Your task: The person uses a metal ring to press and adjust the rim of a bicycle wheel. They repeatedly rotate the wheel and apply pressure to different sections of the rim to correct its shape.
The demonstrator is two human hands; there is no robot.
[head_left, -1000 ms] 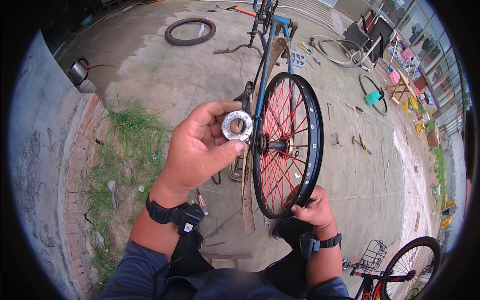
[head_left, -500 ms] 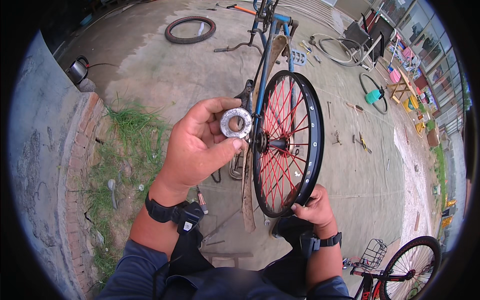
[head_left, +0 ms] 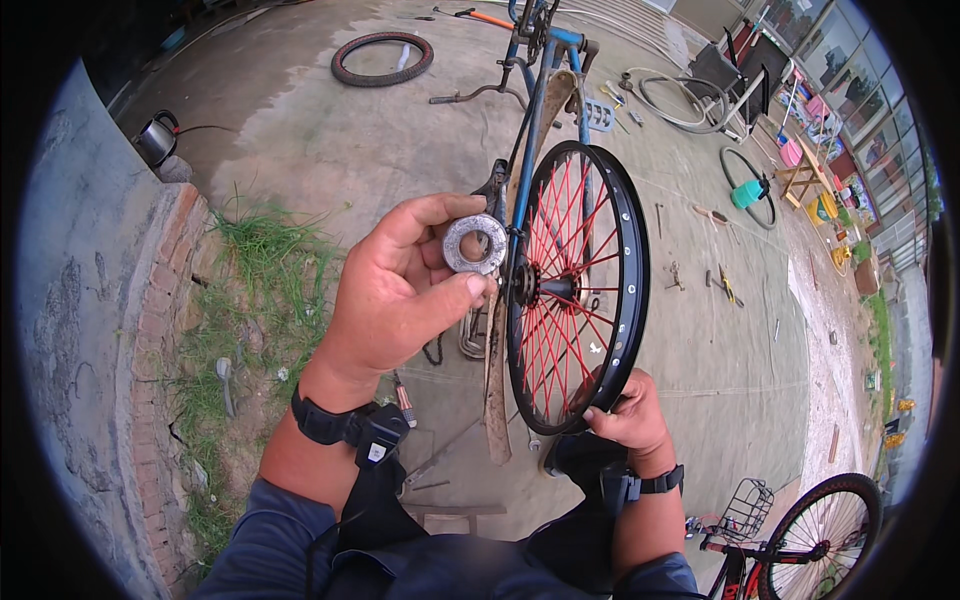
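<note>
My left hand (head_left: 395, 285) holds a worn silver metal ring (head_left: 488, 253) upright between thumb and fingertips, hole facing me, just left of the hub of a bicycle wheel (head_left: 630, 262). The wheel has a black rim and red spokes and no tyre. My right hand (head_left: 628, 425) grips the lower edge of the rim. Behind the ring and wheel is an old blue bicycle frame (head_left: 566, 42), with a long, dirty curved strip (head_left: 495, 400) running down beside the wheel.
Around me lie a loose tyre (head_left: 381, 82), pliers (head_left: 727, 288), scattered tools, coiled tubing (head_left: 690, 125) and a kettle (head_left: 158, 135). A wall (head_left: 80, 320) and grass (head_left: 260, 245) border the left. Another bicycle (head_left: 820, 550) is at the lower right.
My left hand and the ring have shifted very slightly upward since a second ago. My right hand keeps its grip on the rim with little visible movement.
</note>
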